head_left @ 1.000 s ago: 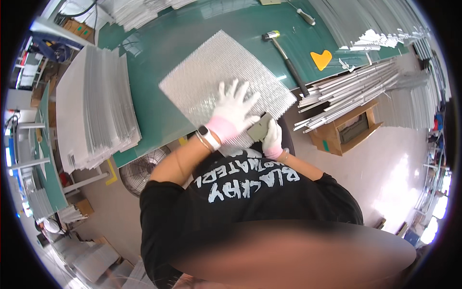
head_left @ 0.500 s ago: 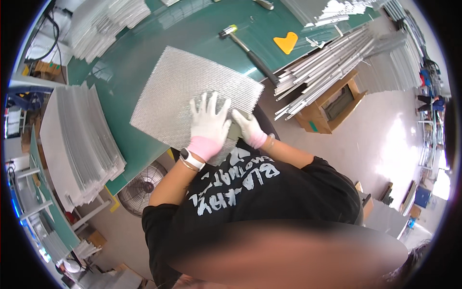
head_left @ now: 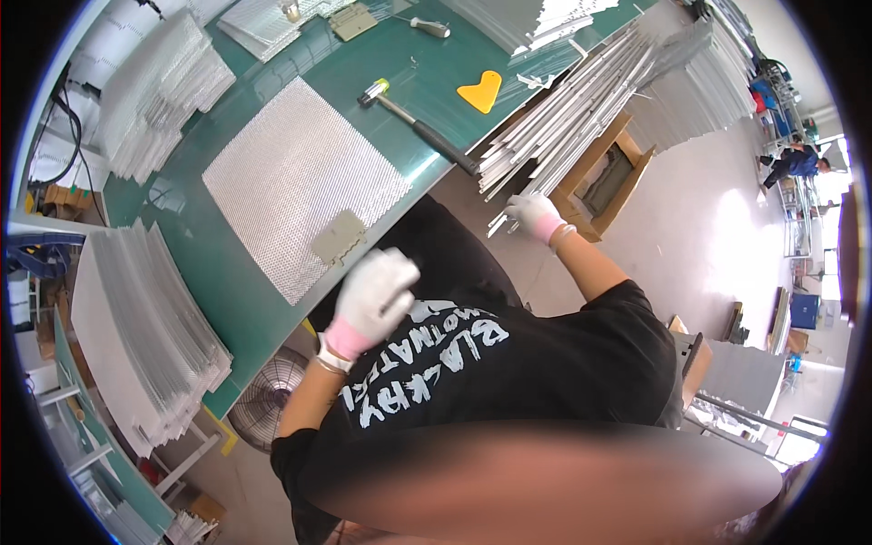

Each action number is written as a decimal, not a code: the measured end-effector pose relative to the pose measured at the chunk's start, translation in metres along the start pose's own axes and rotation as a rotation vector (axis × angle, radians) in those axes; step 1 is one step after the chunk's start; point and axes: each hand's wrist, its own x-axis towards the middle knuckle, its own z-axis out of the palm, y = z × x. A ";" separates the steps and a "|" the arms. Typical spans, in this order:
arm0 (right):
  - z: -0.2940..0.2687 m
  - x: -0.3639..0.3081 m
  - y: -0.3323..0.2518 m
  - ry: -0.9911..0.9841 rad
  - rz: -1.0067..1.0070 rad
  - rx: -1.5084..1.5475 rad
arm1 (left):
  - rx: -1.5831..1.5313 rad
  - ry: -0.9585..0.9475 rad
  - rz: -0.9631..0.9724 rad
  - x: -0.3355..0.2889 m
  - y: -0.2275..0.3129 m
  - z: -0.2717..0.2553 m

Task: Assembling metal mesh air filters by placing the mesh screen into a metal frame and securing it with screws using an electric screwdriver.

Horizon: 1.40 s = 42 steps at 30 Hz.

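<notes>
A square silvery mesh panel (head_left: 295, 173) lies flat on the green table. Over its near corner rests a small grey-green plate (head_left: 339, 238) with notched edges. My left hand (head_left: 374, 295), in a white glove with a pink cuff, hovers off the table's front edge close to that plate. It holds nothing, and its fingers are loosely bent, with the thumb apart. Out to the right, my gloved right hand (head_left: 536, 218) has its fingers bent round the near end of a thin metal strip in a bundle of strips (head_left: 568, 118); its fingertips are partly hidden.
A hammer (head_left: 418, 127), yellow scraper (head_left: 480, 93) and screwdriver (head_left: 430, 27) lie on the table (head_left: 263, 338). Stacked panels stand at the left (head_left: 150, 336) and far left (head_left: 163, 100). An open cardboard box (head_left: 604, 182) sits below the strips. A floor fan (head_left: 272, 400) stands under the table edge.
Both hands have come off the mesh panel, which now lies farther in on the table. My left hand drew back toward me; my right hand moved right to the strips. The view has shifted.
</notes>
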 end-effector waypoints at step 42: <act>-0.179 0.000 -0.042 1.097 0.203 2.463 | -0.376 1.062 -0.335 -0.148 0.056 -0.084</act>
